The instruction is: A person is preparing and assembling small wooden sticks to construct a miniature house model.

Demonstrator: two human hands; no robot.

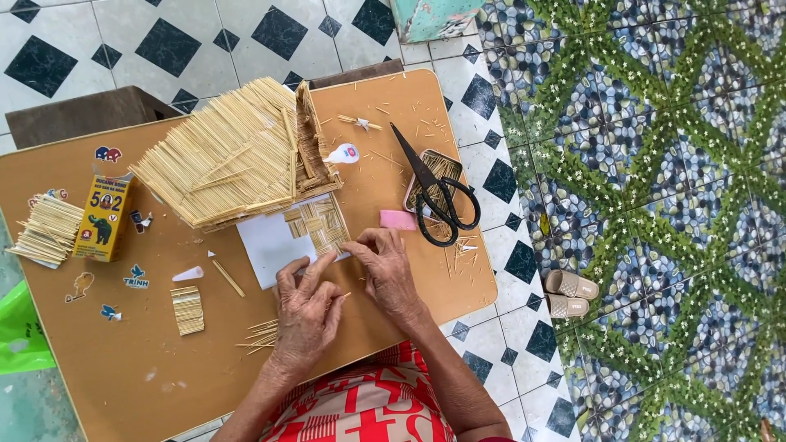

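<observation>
A model house [237, 155] made of thin wooden sticks stands on a brown table [123, 368]. In front of it lies a white sheet [266, 245] with a woven patch of sticks [318, 225] on it. My left hand [304, 315] rests at the sheet's near edge and pinches a thin stick between its fingers. My right hand [389, 270] presses its fingertips on the near right corner of the woven patch. Loose sticks [260, 336] lie just left of my left hand.
Black scissors [438, 196] lie across a small tin of sticks, beside a pink block [398, 219]. A yellow glue box [102, 217], a stick bundle [47, 231], a small stick mat [188, 309] and a white cone [188, 274] sit left. Sandals [569, 293] lie on the floor.
</observation>
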